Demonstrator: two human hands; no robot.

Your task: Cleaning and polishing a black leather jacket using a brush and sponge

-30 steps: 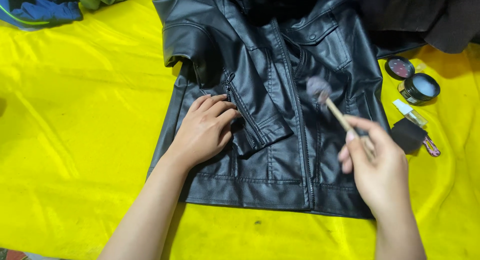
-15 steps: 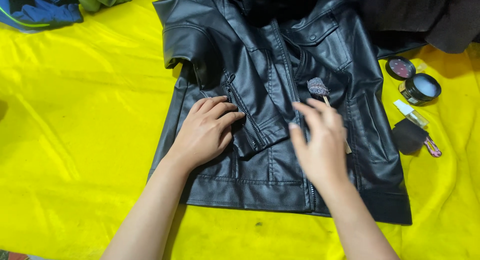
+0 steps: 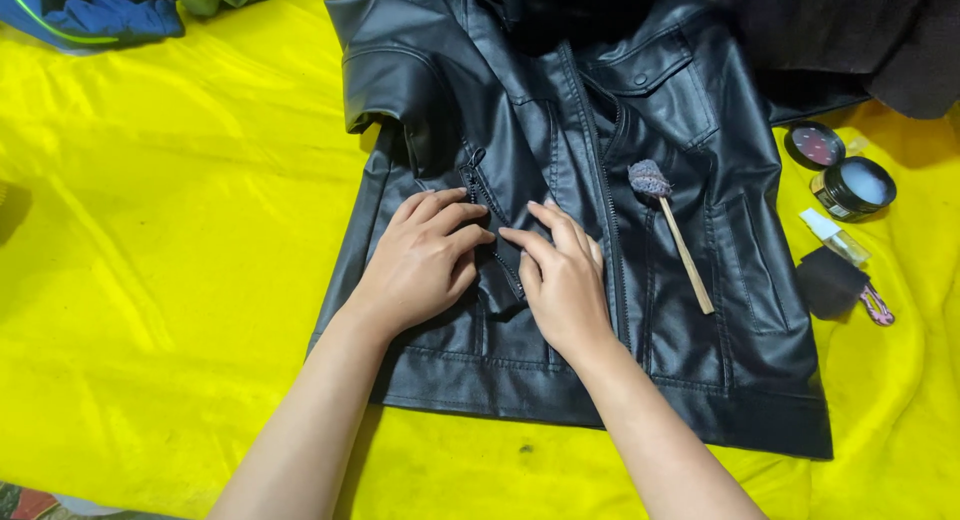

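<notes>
Smoothing the folded sleeve [image 3: 500, 270] of the black leather jacket [image 3: 700, 310] at frame centre, left hand [image 3: 425, 265] and right hand [image 3: 560, 280] flat, open, gripping nothing; next, likely calling for the wooden-handled dauber [image 3: 672, 225] lying just right of the zip.

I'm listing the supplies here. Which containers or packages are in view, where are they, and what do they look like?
Open jar: right of the jacket, round, black, pale contents.
Lid: beside the jar, round, black rim, reddish inside.
Small bottle: below the jar, clear, lying flat.
No screens or signs.

One head-worn camera looks steeply down, close over the jacket [image 3: 600, 230].
</notes>
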